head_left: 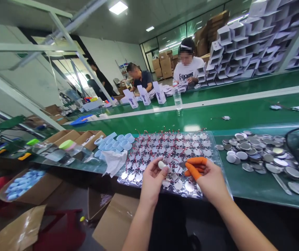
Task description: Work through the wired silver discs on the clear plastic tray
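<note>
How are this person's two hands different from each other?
The left hand has bare fingers, while the right hand has orange finger covers on its fingers. The left hand pinches a small white piece, while the right hand holds nothing I can clearly make out. Both hands are over the wired metal discs.

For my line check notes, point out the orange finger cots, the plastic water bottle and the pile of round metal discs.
Orange finger cots [193,171], head view, point on the lower cot's middle.
Plastic water bottle [177,98], head view, point on the bottle's body.
Pile of round metal discs [256,153], head view, point on discs mid-pile.
</note>
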